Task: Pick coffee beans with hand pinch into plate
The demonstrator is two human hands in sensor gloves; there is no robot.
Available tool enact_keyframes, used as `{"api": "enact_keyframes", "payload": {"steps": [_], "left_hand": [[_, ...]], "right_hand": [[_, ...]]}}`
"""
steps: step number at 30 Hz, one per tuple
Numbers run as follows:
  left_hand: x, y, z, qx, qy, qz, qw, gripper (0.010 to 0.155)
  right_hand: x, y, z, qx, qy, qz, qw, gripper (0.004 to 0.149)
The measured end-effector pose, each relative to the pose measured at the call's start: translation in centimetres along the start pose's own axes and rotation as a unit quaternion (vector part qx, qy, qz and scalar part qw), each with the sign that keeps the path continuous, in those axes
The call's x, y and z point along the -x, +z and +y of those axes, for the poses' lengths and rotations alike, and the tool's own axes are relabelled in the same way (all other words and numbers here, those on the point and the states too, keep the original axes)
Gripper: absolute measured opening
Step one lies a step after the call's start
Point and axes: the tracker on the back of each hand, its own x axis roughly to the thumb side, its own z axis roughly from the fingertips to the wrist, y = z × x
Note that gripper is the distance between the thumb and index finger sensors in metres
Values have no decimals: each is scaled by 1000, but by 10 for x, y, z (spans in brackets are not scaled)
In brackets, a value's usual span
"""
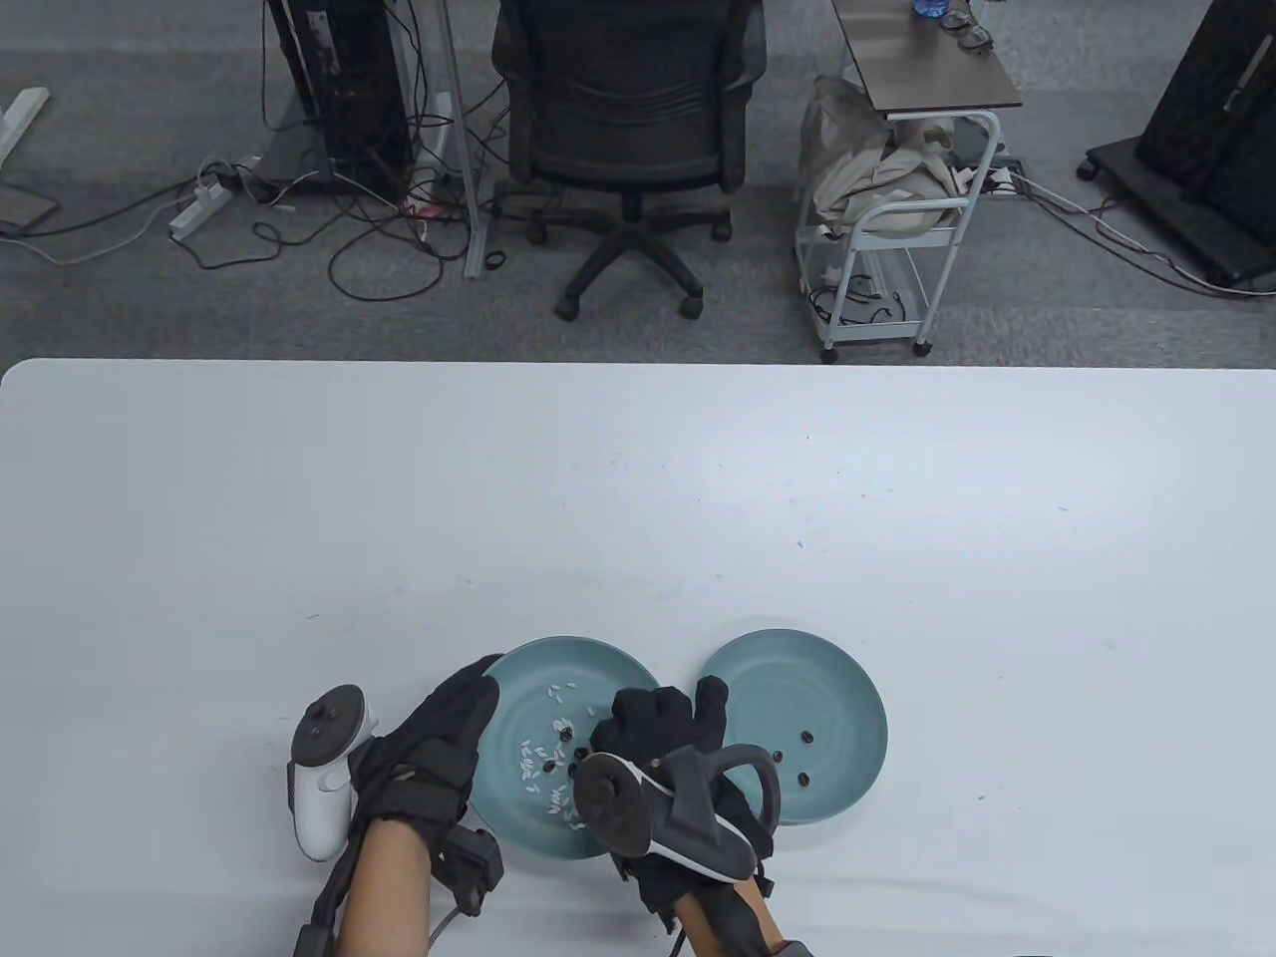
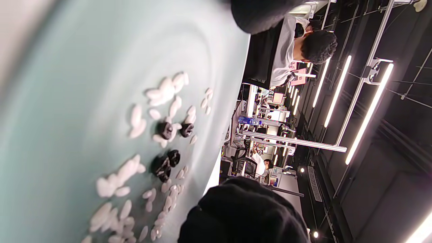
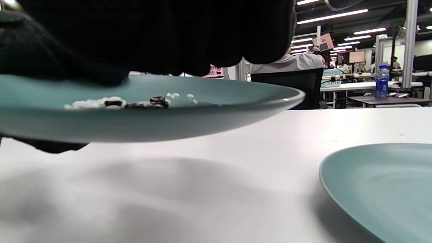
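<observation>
Two teal plates lie side by side near the table's front edge. The left plate (image 1: 558, 688) holds white grains and a few dark coffee beans (image 1: 566, 735); the beans also show in the left wrist view (image 2: 165, 162) and the right wrist view (image 3: 148, 103). The right plate (image 1: 837, 698) holds three coffee beans (image 1: 807, 738). My left hand (image 1: 439, 738) rests with stretched fingers against the left plate's left rim. My right hand (image 1: 648, 723) hovers over the left plate's right side, fingers curled down by the beans. Its fingertips are hidden.
The white table (image 1: 638, 498) stretches wide beyond the plates. An office chair (image 1: 623, 120), a white cart (image 1: 897, 229) and cables stand on the floor behind the far edge. The right plate's rim (image 3: 337, 162) lies close to the left plate.
</observation>
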Motion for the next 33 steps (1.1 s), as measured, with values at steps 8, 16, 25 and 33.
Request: {"api": "enact_keyframes", "payload": {"steps": [8,16,25,33], "left_hand": [[1,2,3,-12,13,0,1000,53],[1,2,3,-17,12,-1,1000,53],[-1,2,0,-29,-3,0,1000,53],[-1,1,-3,-16,9,-3,1000,53]], "right_hand": [[31,5,-18,49,-75,32,995,38],[73,8,-18,51,-109,99,988,39],[110,1,11,-15,-50,197,979,39],[123,-3,38,-98,27,248,963,38]]}}
